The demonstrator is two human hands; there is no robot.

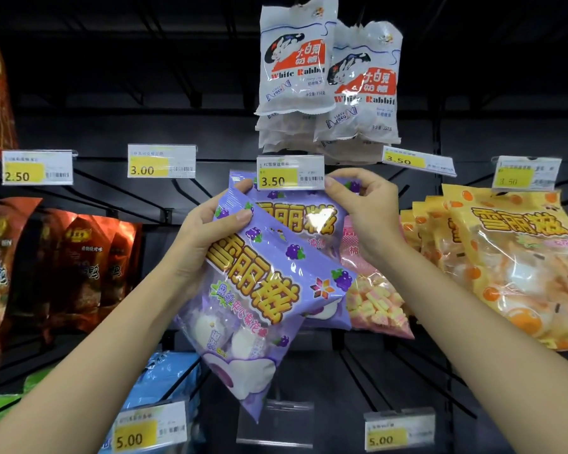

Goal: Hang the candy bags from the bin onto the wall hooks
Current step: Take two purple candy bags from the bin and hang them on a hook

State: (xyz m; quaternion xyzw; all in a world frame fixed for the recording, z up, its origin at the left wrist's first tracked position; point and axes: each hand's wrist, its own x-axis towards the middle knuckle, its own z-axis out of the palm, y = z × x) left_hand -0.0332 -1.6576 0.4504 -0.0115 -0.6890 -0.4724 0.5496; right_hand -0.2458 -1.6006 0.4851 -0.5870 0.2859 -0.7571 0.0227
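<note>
My left hand grips the upper left edge of a purple grape marshmallow bag that tilts down toward me. Behind it a second purple bag sits at the hook, and my right hand pinches its top right corner just under the 3.50 price tag. The hook itself is hidden behind the tag and the bags. A pink marshmallow bag hangs behind, to the right of the purple ones. No bin is in view.
White Rabbit candy bags hang above. Orange marshmallow bags fill the hooks at the right, dark red snack bags hang at the left, a blue bag hangs lower left. Bare black hooks with 5.00 tags stick out below.
</note>
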